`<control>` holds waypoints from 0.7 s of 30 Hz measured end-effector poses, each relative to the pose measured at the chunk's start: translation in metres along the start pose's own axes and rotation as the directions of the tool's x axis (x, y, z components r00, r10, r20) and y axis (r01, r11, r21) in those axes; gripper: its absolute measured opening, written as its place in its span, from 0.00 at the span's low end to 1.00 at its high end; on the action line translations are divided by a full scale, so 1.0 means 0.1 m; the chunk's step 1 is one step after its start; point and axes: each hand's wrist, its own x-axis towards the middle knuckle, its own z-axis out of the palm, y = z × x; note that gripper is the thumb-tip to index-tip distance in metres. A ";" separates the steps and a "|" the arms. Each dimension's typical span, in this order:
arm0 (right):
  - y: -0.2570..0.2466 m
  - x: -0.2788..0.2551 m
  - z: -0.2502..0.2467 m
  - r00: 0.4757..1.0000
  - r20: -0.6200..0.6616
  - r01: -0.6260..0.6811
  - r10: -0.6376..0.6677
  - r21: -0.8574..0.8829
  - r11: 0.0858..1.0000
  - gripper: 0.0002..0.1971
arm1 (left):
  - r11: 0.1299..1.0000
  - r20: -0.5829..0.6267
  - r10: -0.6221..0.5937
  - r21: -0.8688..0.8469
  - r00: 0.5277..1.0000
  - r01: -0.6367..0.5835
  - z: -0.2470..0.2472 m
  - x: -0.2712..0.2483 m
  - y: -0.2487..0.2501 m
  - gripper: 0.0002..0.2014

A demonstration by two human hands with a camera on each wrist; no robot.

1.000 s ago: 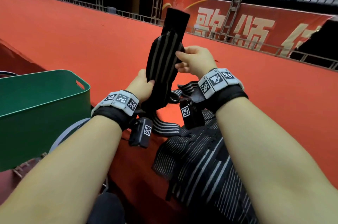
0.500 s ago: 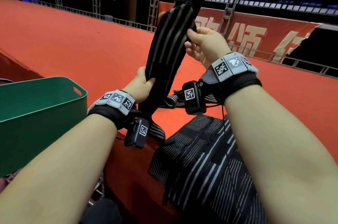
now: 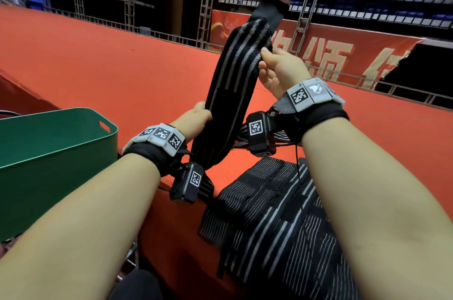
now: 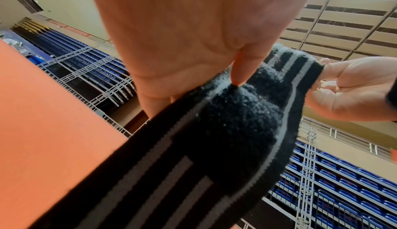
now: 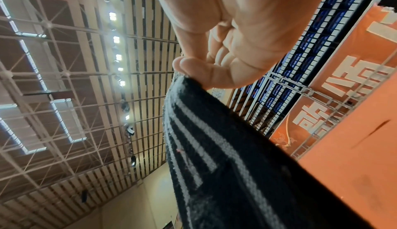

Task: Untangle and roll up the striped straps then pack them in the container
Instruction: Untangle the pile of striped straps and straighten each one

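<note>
A black strap with grey stripes [image 3: 235, 84] is held up, stretched slanting between my two hands above the red table. My left hand [image 3: 196, 119] grips its lower part, thumb and fingers wrapped on the cloth [image 4: 214, 130]. My right hand [image 3: 274, 67] pinches the strap's right edge near the top [image 5: 193, 97], below a plain black end tab [image 3: 269, 14]. A heap of more striped straps [image 3: 269, 214] lies on the table's near edge under my right forearm. The green container [image 3: 61, 152] stands at the left; I cannot see inside it.
The red table [image 3: 98, 67] stretches far ahead and to the right. Metal railings, a red banner and rows of blue seats stand beyond it. A dark gap drops off at the table's near edge by my left arm.
My right hand has risen and moved right along the strap, pulling it longer and straighter. The left hand keeps its grip lower down, nearly still.
</note>
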 end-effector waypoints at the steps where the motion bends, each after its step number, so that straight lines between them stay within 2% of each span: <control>1: 0.00 0.00 -0.02 1.000 -0.008 -0.005 0.005 0.013 1.000 0.04 | 1.000 0.004 -0.008 0.000 1.000 0.008 0.01 -0.01 0.01 0.12; 4: 0.03 0.02 -0.10 0.999 -0.036 -0.024 0.025 0.024 0.999 0.04 | 0.999 0.038 -0.027 0.030 0.999 0.026 0.07 -0.03 -0.03 0.14; 8: 0.07 0.07 -0.26 0.995 -0.103 -0.013 0.000 -0.125 0.992 0.07 | 0.963 0.084 0.016 0.268 0.996 -0.038 0.07 -0.06 -0.06 0.17; 10: 0.07 0.10 -0.35 0.993 -0.113 0.020 -0.038 -0.161 0.987 0.07 | 0.945 0.066 0.040 0.321 0.997 -0.059 0.01 -0.05 -0.03 0.17; 16: 0.04 0.14 -0.35 0.988 -0.109 0.090 -0.108 -0.157 0.983 0.07 | 0.931 0.029 0.059 0.358 0.998 -0.065 -0.15 -0.04 0.13 0.14; 21: 0.24 0.22 -0.38 0.988 -0.133 0.048 -0.076 -0.204 0.978 0.07 | 0.934 0.039 -0.006 0.357 0.999 -0.008 -0.19 -0.13 0.13 0.12</control>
